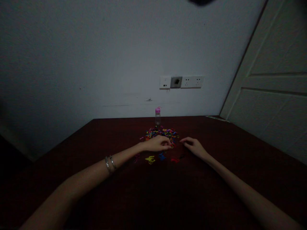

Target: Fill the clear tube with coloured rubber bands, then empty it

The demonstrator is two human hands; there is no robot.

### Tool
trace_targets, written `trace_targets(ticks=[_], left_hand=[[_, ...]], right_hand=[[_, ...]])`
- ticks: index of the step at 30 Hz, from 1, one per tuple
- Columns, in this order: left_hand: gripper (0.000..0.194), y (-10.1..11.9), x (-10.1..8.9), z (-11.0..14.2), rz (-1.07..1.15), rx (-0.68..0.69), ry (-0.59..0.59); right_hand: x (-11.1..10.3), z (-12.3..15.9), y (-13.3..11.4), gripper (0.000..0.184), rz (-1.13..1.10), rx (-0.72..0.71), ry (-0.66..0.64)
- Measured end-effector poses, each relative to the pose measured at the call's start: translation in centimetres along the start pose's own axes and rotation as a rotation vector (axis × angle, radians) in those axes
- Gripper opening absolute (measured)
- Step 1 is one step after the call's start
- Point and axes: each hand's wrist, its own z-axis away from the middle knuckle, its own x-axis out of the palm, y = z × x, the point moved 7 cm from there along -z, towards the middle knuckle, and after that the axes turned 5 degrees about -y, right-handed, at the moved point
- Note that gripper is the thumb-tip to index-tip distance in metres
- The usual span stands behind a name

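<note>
A heap of small coloured loops (165, 131), perhaps elastic bands or plastic clips, lies on the dark red table. My left hand (157, 143) reaches over its near side, thumb and forefinger pinched at a small yellow-green loop (172, 147) by the heap's right front edge. Just right of the heap, my right hand (194, 147) hovers low, its fingers bent and slightly apart, with nothing visible in them. Sorted by colour, small groups lie nearer me: pink loops (136, 157), yellow loops (150, 159), blue loops (162, 156), red loops (175, 159) and a dim dark group (182, 156).
Behind the heap stands a clear bottle (157, 120) with a pink cap. The table (115, 134) meets a pale wall bearing a row of sockets (181, 82). A panelled door (271, 80) rises on the right. The light is dim.
</note>
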Motion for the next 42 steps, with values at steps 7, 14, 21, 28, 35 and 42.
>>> trace_targets(ticks=[7,14,21,28,35,42], left_hand=[[0.025,-9.8,-7.6,2.5,0.107,-0.275,0.608],[0.029,-18.1,-10.3,7.8,0.247,-0.475,1.0],[0.029,-20.7,-9.3,10.3,0.389,-0.606,1.055],[0.029,-20.7,-8.5,10.3,0.387,-0.636,1.016],[0.029,-20.5,-8.4,10.3,0.36,-0.647,1.007],[0.03,-20.7,-8.3,10.1,0.341,-0.632,0.995]], right_hand=[[-0.1,-0.1,0.3,0.023,0.002,0.026,0.027],[-0.2,-0.1,0.3,0.026,0.049,0.015,0.063],[-0.3,-0.8,0.6,0.032,0.156,0.053,0.108],[-0.3,-3.0,0.7,0.031,0.365,0.072,0.061],[-0.1,-3.9,1.5,0.028,0.48,0.109,0.021],[0.4,-3.7,1.1,0.026,0.526,0.105,-0.018]])
